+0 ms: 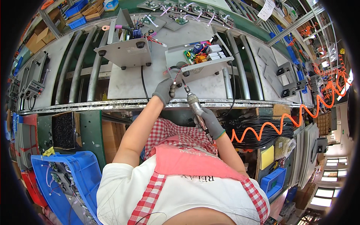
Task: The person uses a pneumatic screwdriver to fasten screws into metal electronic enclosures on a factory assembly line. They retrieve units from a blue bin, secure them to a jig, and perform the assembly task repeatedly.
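Note:
In my right hand (210,122), gloved in grey, is a pneumatic screwdriver (194,102). Its bit points up at the front panel of an open grey metal case (202,71); I cannot tell whether the tip touches. Inside that case are a green circuit board, a copper coil and white blocks (215,51). My left hand (165,91), also gloved, is closed by the case's left front corner, close to thin wires with a small white connector; what its fingers hold is hidden. Another grey metal case (125,53) with rubber feet stands to the left, a black cord hanging from it.
Both cases rest on a pale board (122,84) between metal rollers (77,67). An orange coiled air hose (262,131) runs off to the right. Circuit-board assemblies (176,20) line the far side. A blue bin (80,165) of parts sits at lower left, and coiled black cables (258,129) lie at right.

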A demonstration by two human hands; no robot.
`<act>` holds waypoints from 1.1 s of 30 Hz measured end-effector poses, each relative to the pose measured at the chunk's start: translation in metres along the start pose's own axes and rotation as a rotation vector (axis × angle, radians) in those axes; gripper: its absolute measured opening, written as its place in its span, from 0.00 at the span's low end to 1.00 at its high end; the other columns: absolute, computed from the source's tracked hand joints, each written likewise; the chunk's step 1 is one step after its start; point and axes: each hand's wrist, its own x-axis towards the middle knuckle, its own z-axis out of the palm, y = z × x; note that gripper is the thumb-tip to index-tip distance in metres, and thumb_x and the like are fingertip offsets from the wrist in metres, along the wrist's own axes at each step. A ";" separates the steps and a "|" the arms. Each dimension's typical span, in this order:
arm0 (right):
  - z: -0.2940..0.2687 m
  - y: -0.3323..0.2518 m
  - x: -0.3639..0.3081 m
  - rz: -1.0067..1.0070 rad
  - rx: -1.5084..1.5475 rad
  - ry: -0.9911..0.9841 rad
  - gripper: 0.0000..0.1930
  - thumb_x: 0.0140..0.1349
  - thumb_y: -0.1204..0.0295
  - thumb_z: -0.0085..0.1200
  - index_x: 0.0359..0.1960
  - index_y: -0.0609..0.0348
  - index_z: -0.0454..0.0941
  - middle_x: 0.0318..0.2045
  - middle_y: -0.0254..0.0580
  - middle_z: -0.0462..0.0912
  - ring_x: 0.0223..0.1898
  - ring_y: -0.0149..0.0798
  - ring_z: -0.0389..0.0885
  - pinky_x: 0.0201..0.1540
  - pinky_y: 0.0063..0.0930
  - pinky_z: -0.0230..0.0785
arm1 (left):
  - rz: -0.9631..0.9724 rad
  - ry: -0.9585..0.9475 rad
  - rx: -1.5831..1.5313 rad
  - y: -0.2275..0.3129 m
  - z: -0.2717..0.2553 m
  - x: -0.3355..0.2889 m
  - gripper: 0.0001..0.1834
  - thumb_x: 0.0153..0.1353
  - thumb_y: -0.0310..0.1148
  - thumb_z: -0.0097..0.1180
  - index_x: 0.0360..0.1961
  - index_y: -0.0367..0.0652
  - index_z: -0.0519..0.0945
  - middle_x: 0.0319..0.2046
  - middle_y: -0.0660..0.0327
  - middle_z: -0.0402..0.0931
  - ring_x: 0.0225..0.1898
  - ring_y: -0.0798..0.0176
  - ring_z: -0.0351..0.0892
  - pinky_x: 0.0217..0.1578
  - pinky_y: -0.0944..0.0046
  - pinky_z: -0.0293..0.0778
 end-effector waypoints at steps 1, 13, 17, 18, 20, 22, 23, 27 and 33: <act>0.003 -0.001 0.001 -0.017 -0.008 0.018 0.18 0.61 0.56 0.53 0.36 0.60 0.72 0.20 0.34 0.74 0.17 0.25 0.71 0.17 0.19 0.64 | 0.022 0.009 -0.008 0.000 0.001 -0.002 0.05 0.61 0.33 0.49 0.28 0.47 0.71 0.16 0.69 0.62 0.15 0.73 0.57 0.14 0.71 0.56; 0.000 0.014 -0.026 -0.048 0.040 -0.029 0.20 0.60 0.54 0.53 0.41 0.60 0.72 0.22 0.32 0.74 0.18 0.23 0.70 0.18 0.18 0.63 | 0.159 -0.003 -0.386 -0.007 -0.040 -0.003 0.17 0.70 0.36 0.38 0.48 0.32 0.71 0.37 0.50 0.75 0.32 0.59 0.75 0.32 0.64 0.75; -0.001 0.023 -0.034 -0.023 0.068 -0.036 0.19 0.59 0.55 0.55 0.39 0.59 0.72 0.22 0.32 0.74 0.18 0.23 0.70 0.17 0.18 0.62 | 0.169 0.080 -0.275 -0.014 -0.034 -0.024 0.11 0.66 0.23 0.43 0.48 0.30 0.68 0.42 0.44 0.74 0.38 0.56 0.78 0.34 0.66 0.78; 0.000 0.021 -0.035 -0.024 0.073 -0.029 0.19 0.59 0.55 0.55 0.39 0.60 0.72 0.22 0.32 0.74 0.18 0.23 0.70 0.17 0.18 0.62 | 0.176 0.074 -0.261 -0.015 -0.030 -0.030 0.10 0.66 0.22 0.43 0.47 0.30 0.68 0.43 0.43 0.74 0.39 0.56 0.78 0.34 0.67 0.79; 0.004 0.016 -0.042 -0.026 0.077 -0.019 0.19 0.59 0.55 0.55 0.38 0.60 0.72 0.22 0.32 0.73 0.18 0.23 0.70 0.17 0.18 0.62 | 0.161 0.021 -0.195 -0.016 -0.028 -0.037 0.09 0.67 0.24 0.43 0.46 0.31 0.69 0.44 0.45 0.75 0.41 0.59 0.79 0.35 0.71 0.80; 0.002 0.023 -0.040 -0.064 0.078 -0.035 0.20 0.59 0.55 0.55 0.38 0.60 0.72 0.21 0.32 0.72 0.19 0.23 0.69 0.18 0.18 0.61 | 0.142 -0.047 -0.157 -0.016 -0.028 -0.037 0.09 0.68 0.26 0.44 0.46 0.32 0.70 0.45 0.46 0.75 0.40 0.62 0.79 0.33 0.73 0.79; 0.001 0.023 -0.039 -0.074 0.078 -0.045 0.20 0.59 0.55 0.56 0.38 0.60 0.72 0.21 0.32 0.72 0.19 0.23 0.68 0.18 0.19 0.61 | 0.150 -0.030 -0.099 -0.015 -0.021 -0.041 0.10 0.68 0.30 0.47 0.45 0.34 0.70 0.40 0.51 0.76 0.34 0.69 0.77 0.27 0.77 0.76; -0.009 0.036 -0.034 -0.087 0.010 -0.094 0.22 0.60 0.54 0.52 0.44 0.63 0.70 0.23 0.34 0.73 0.18 0.24 0.70 0.18 0.18 0.64 | 0.098 -0.013 -0.040 -0.020 -0.005 -0.044 0.14 0.67 0.39 0.51 0.40 0.38 0.73 0.28 0.63 0.72 0.20 0.77 0.63 0.17 0.79 0.63; -0.010 0.033 -0.038 -0.075 0.045 -0.076 0.20 0.60 0.55 0.56 0.40 0.61 0.72 0.21 0.31 0.72 0.19 0.23 0.68 0.20 0.19 0.60 | 0.013 -0.047 -0.080 -0.039 -0.008 -0.026 0.15 0.65 0.43 0.55 0.38 0.40 0.74 0.25 0.68 0.67 0.19 0.79 0.58 0.15 0.80 0.56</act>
